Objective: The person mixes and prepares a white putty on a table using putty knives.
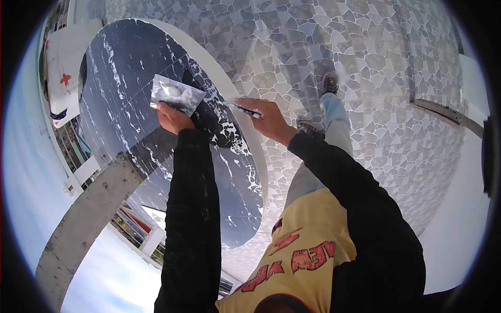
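Observation:
My left hand is closed on a flat, whitish square plate with white paste on top. It is held over the dark, marble-patterned round table. To the right, near the table's rim, my right hand grips the handle of a small tool, whose thin, pale blade points toward the plate without touching it. White streaks and smears mark the dark surface around the plate, densest along the right-hand edge.
A curved concrete piece stands at the lower left. Beyond the table is a white object with a red cross. Stone-patterned floor lies to the right, with my shoes on it and a curved edge farther right.

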Demonstrator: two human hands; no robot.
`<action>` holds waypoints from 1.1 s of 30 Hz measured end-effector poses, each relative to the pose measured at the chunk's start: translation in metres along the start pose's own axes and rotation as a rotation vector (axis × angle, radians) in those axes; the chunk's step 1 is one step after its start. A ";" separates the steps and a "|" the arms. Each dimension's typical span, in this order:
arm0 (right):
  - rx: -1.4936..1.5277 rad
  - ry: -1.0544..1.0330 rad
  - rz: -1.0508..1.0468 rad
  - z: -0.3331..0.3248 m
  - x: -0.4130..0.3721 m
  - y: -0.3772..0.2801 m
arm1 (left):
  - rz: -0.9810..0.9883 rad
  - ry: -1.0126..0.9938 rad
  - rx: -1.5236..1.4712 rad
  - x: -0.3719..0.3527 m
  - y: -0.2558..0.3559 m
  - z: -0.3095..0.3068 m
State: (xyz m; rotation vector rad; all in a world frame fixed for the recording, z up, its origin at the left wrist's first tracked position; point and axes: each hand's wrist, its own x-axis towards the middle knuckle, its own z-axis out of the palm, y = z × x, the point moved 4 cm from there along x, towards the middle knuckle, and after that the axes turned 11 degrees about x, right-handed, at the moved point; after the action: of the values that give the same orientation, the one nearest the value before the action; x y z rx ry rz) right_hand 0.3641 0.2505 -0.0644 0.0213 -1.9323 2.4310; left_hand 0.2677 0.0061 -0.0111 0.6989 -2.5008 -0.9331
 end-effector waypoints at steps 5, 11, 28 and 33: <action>0.082 0.024 0.119 -0.028 0.078 -0.060 | 0.010 0.032 -0.043 0.004 -0.003 0.002; -0.150 -0.179 0.141 -0.005 0.221 -0.013 | -0.053 0.045 0.001 0.003 0.003 0.001; -0.197 -0.326 0.171 0.045 0.233 0.009 | -0.061 0.039 0.051 0.004 0.000 -0.003; -0.144 -0.279 0.120 0.046 0.199 0.006 | -0.066 0.025 0.030 0.004 -0.002 0.000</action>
State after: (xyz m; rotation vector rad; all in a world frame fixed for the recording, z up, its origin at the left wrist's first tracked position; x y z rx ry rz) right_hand 0.1642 0.2080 -0.0536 0.2619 -2.2818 2.4690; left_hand 0.2651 0.0021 -0.0114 0.8024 -2.4886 -0.9058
